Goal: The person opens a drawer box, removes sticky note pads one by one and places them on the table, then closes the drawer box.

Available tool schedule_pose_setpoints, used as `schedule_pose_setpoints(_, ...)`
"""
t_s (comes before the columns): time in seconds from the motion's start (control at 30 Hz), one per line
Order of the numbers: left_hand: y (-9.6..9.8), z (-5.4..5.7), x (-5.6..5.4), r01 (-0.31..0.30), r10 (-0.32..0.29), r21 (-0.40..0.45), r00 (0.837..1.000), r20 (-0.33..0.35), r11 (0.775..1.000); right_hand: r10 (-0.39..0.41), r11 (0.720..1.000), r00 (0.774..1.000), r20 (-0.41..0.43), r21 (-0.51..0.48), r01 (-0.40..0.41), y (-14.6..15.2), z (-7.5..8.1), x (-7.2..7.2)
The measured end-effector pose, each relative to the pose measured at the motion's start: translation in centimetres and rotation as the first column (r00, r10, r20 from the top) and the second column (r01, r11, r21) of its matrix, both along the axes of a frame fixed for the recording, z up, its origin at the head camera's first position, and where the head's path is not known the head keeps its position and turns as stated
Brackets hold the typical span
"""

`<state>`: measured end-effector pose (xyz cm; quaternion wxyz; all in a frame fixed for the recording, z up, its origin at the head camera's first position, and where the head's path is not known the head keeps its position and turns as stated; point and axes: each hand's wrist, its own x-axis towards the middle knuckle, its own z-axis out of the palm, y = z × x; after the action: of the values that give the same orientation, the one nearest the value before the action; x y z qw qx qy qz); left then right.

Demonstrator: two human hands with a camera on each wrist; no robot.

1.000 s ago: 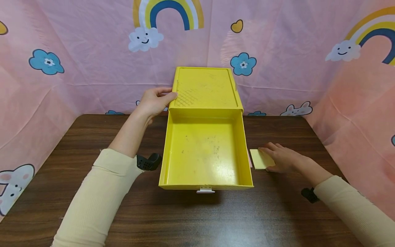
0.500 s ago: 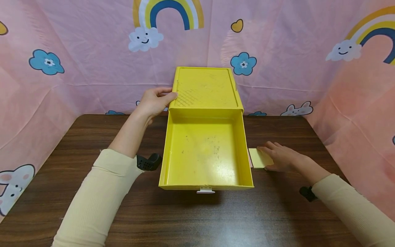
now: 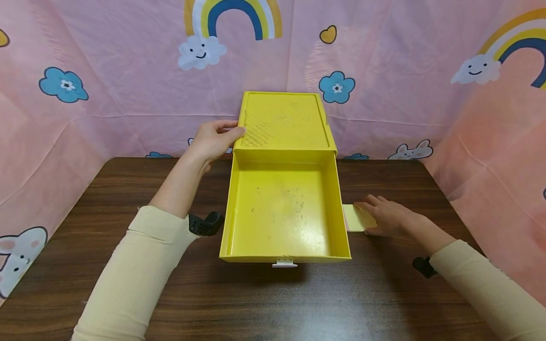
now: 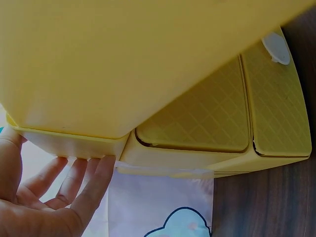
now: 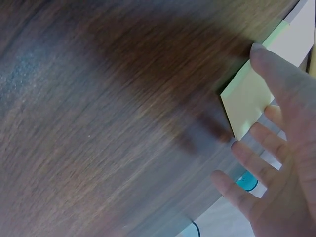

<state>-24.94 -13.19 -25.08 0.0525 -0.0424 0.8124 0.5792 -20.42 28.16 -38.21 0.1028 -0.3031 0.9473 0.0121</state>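
Note:
A yellow plastic drawer unit (image 3: 281,121) stands on the table with its top drawer (image 3: 283,208) pulled out and nothing inside. My left hand (image 3: 215,139) holds the unit's upper left edge, thumb over the top and fingertips against the side (image 4: 74,148). To the right of the drawer, my right hand (image 3: 390,218) holds a pale yellow sticky note pad (image 3: 357,219) flat on the table. In the right wrist view, the thumb is at one long edge of the pad (image 5: 247,96) and the fingers are at the opposite edge. A pink pad (image 3: 346,220) lies against it, mostly hidden under the drawer.
Below the pulled-out drawer, the left wrist view shows lower drawers (image 4: 197,113) that are closed, one with a white handle (image 4: 276,48). Pink printed cloth (image 3: 149,94) hangs behind and beside the dark wooden table (image 3: 239,303).
My right hand has slid the yellow pad slightly left, up against the pink pad. More of the pink pad is hidden by the drawer. My left hand stays in place.

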Motion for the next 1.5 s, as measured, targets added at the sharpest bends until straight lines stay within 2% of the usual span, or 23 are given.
schedule_pose_setpoints(0.47, 0.0, -0.1, 0.0, 0.002, -0.002, -0.013, 1.0, 0.001, 1.0, 0.013, 1.0, 1.0, -0.026, -0.028, -0.014, -0.1, 0.2, 0.3)
schedule_pose_setpoints(0.63, 0.0, 0.1, 0.0, 0.004, -0.004, -0.027, 1.0, 0.002, 1.0, -0.013, 0.999, 1.0, -0.01, -0.036, 0.013, -0.2, 0.9, 0.5)
schedule_pose_setpoints(0.93, 0.1, 0.1, 0.0, -0.009, 0.009, -0.017, 1.0, -0.002, 1.0, -0.053, 0.998, 0.998, -0.015, -0.042, 0.053, -0.2, 0.9, 0.5)
schedule_pose_setpoints(1.3, 0.0, 0.0, -0.1, -0.004, 0.004, -0.022, 1.0, -0.004, 1.0, -0.011, 0.994, 0.994, -0.113, -0.112, -0.001, -0.8, 1.7, 0.6)
schedule_pose_setpoints(1.5, 0.0, 0.0, -0.1, -0.004, 0.004, -0.014, 1.0, -0.004, 1.0, -0.036, 0.987, 0.987, -0.154, -0.16, 0.011, -0.2, 1.5, 0.2)
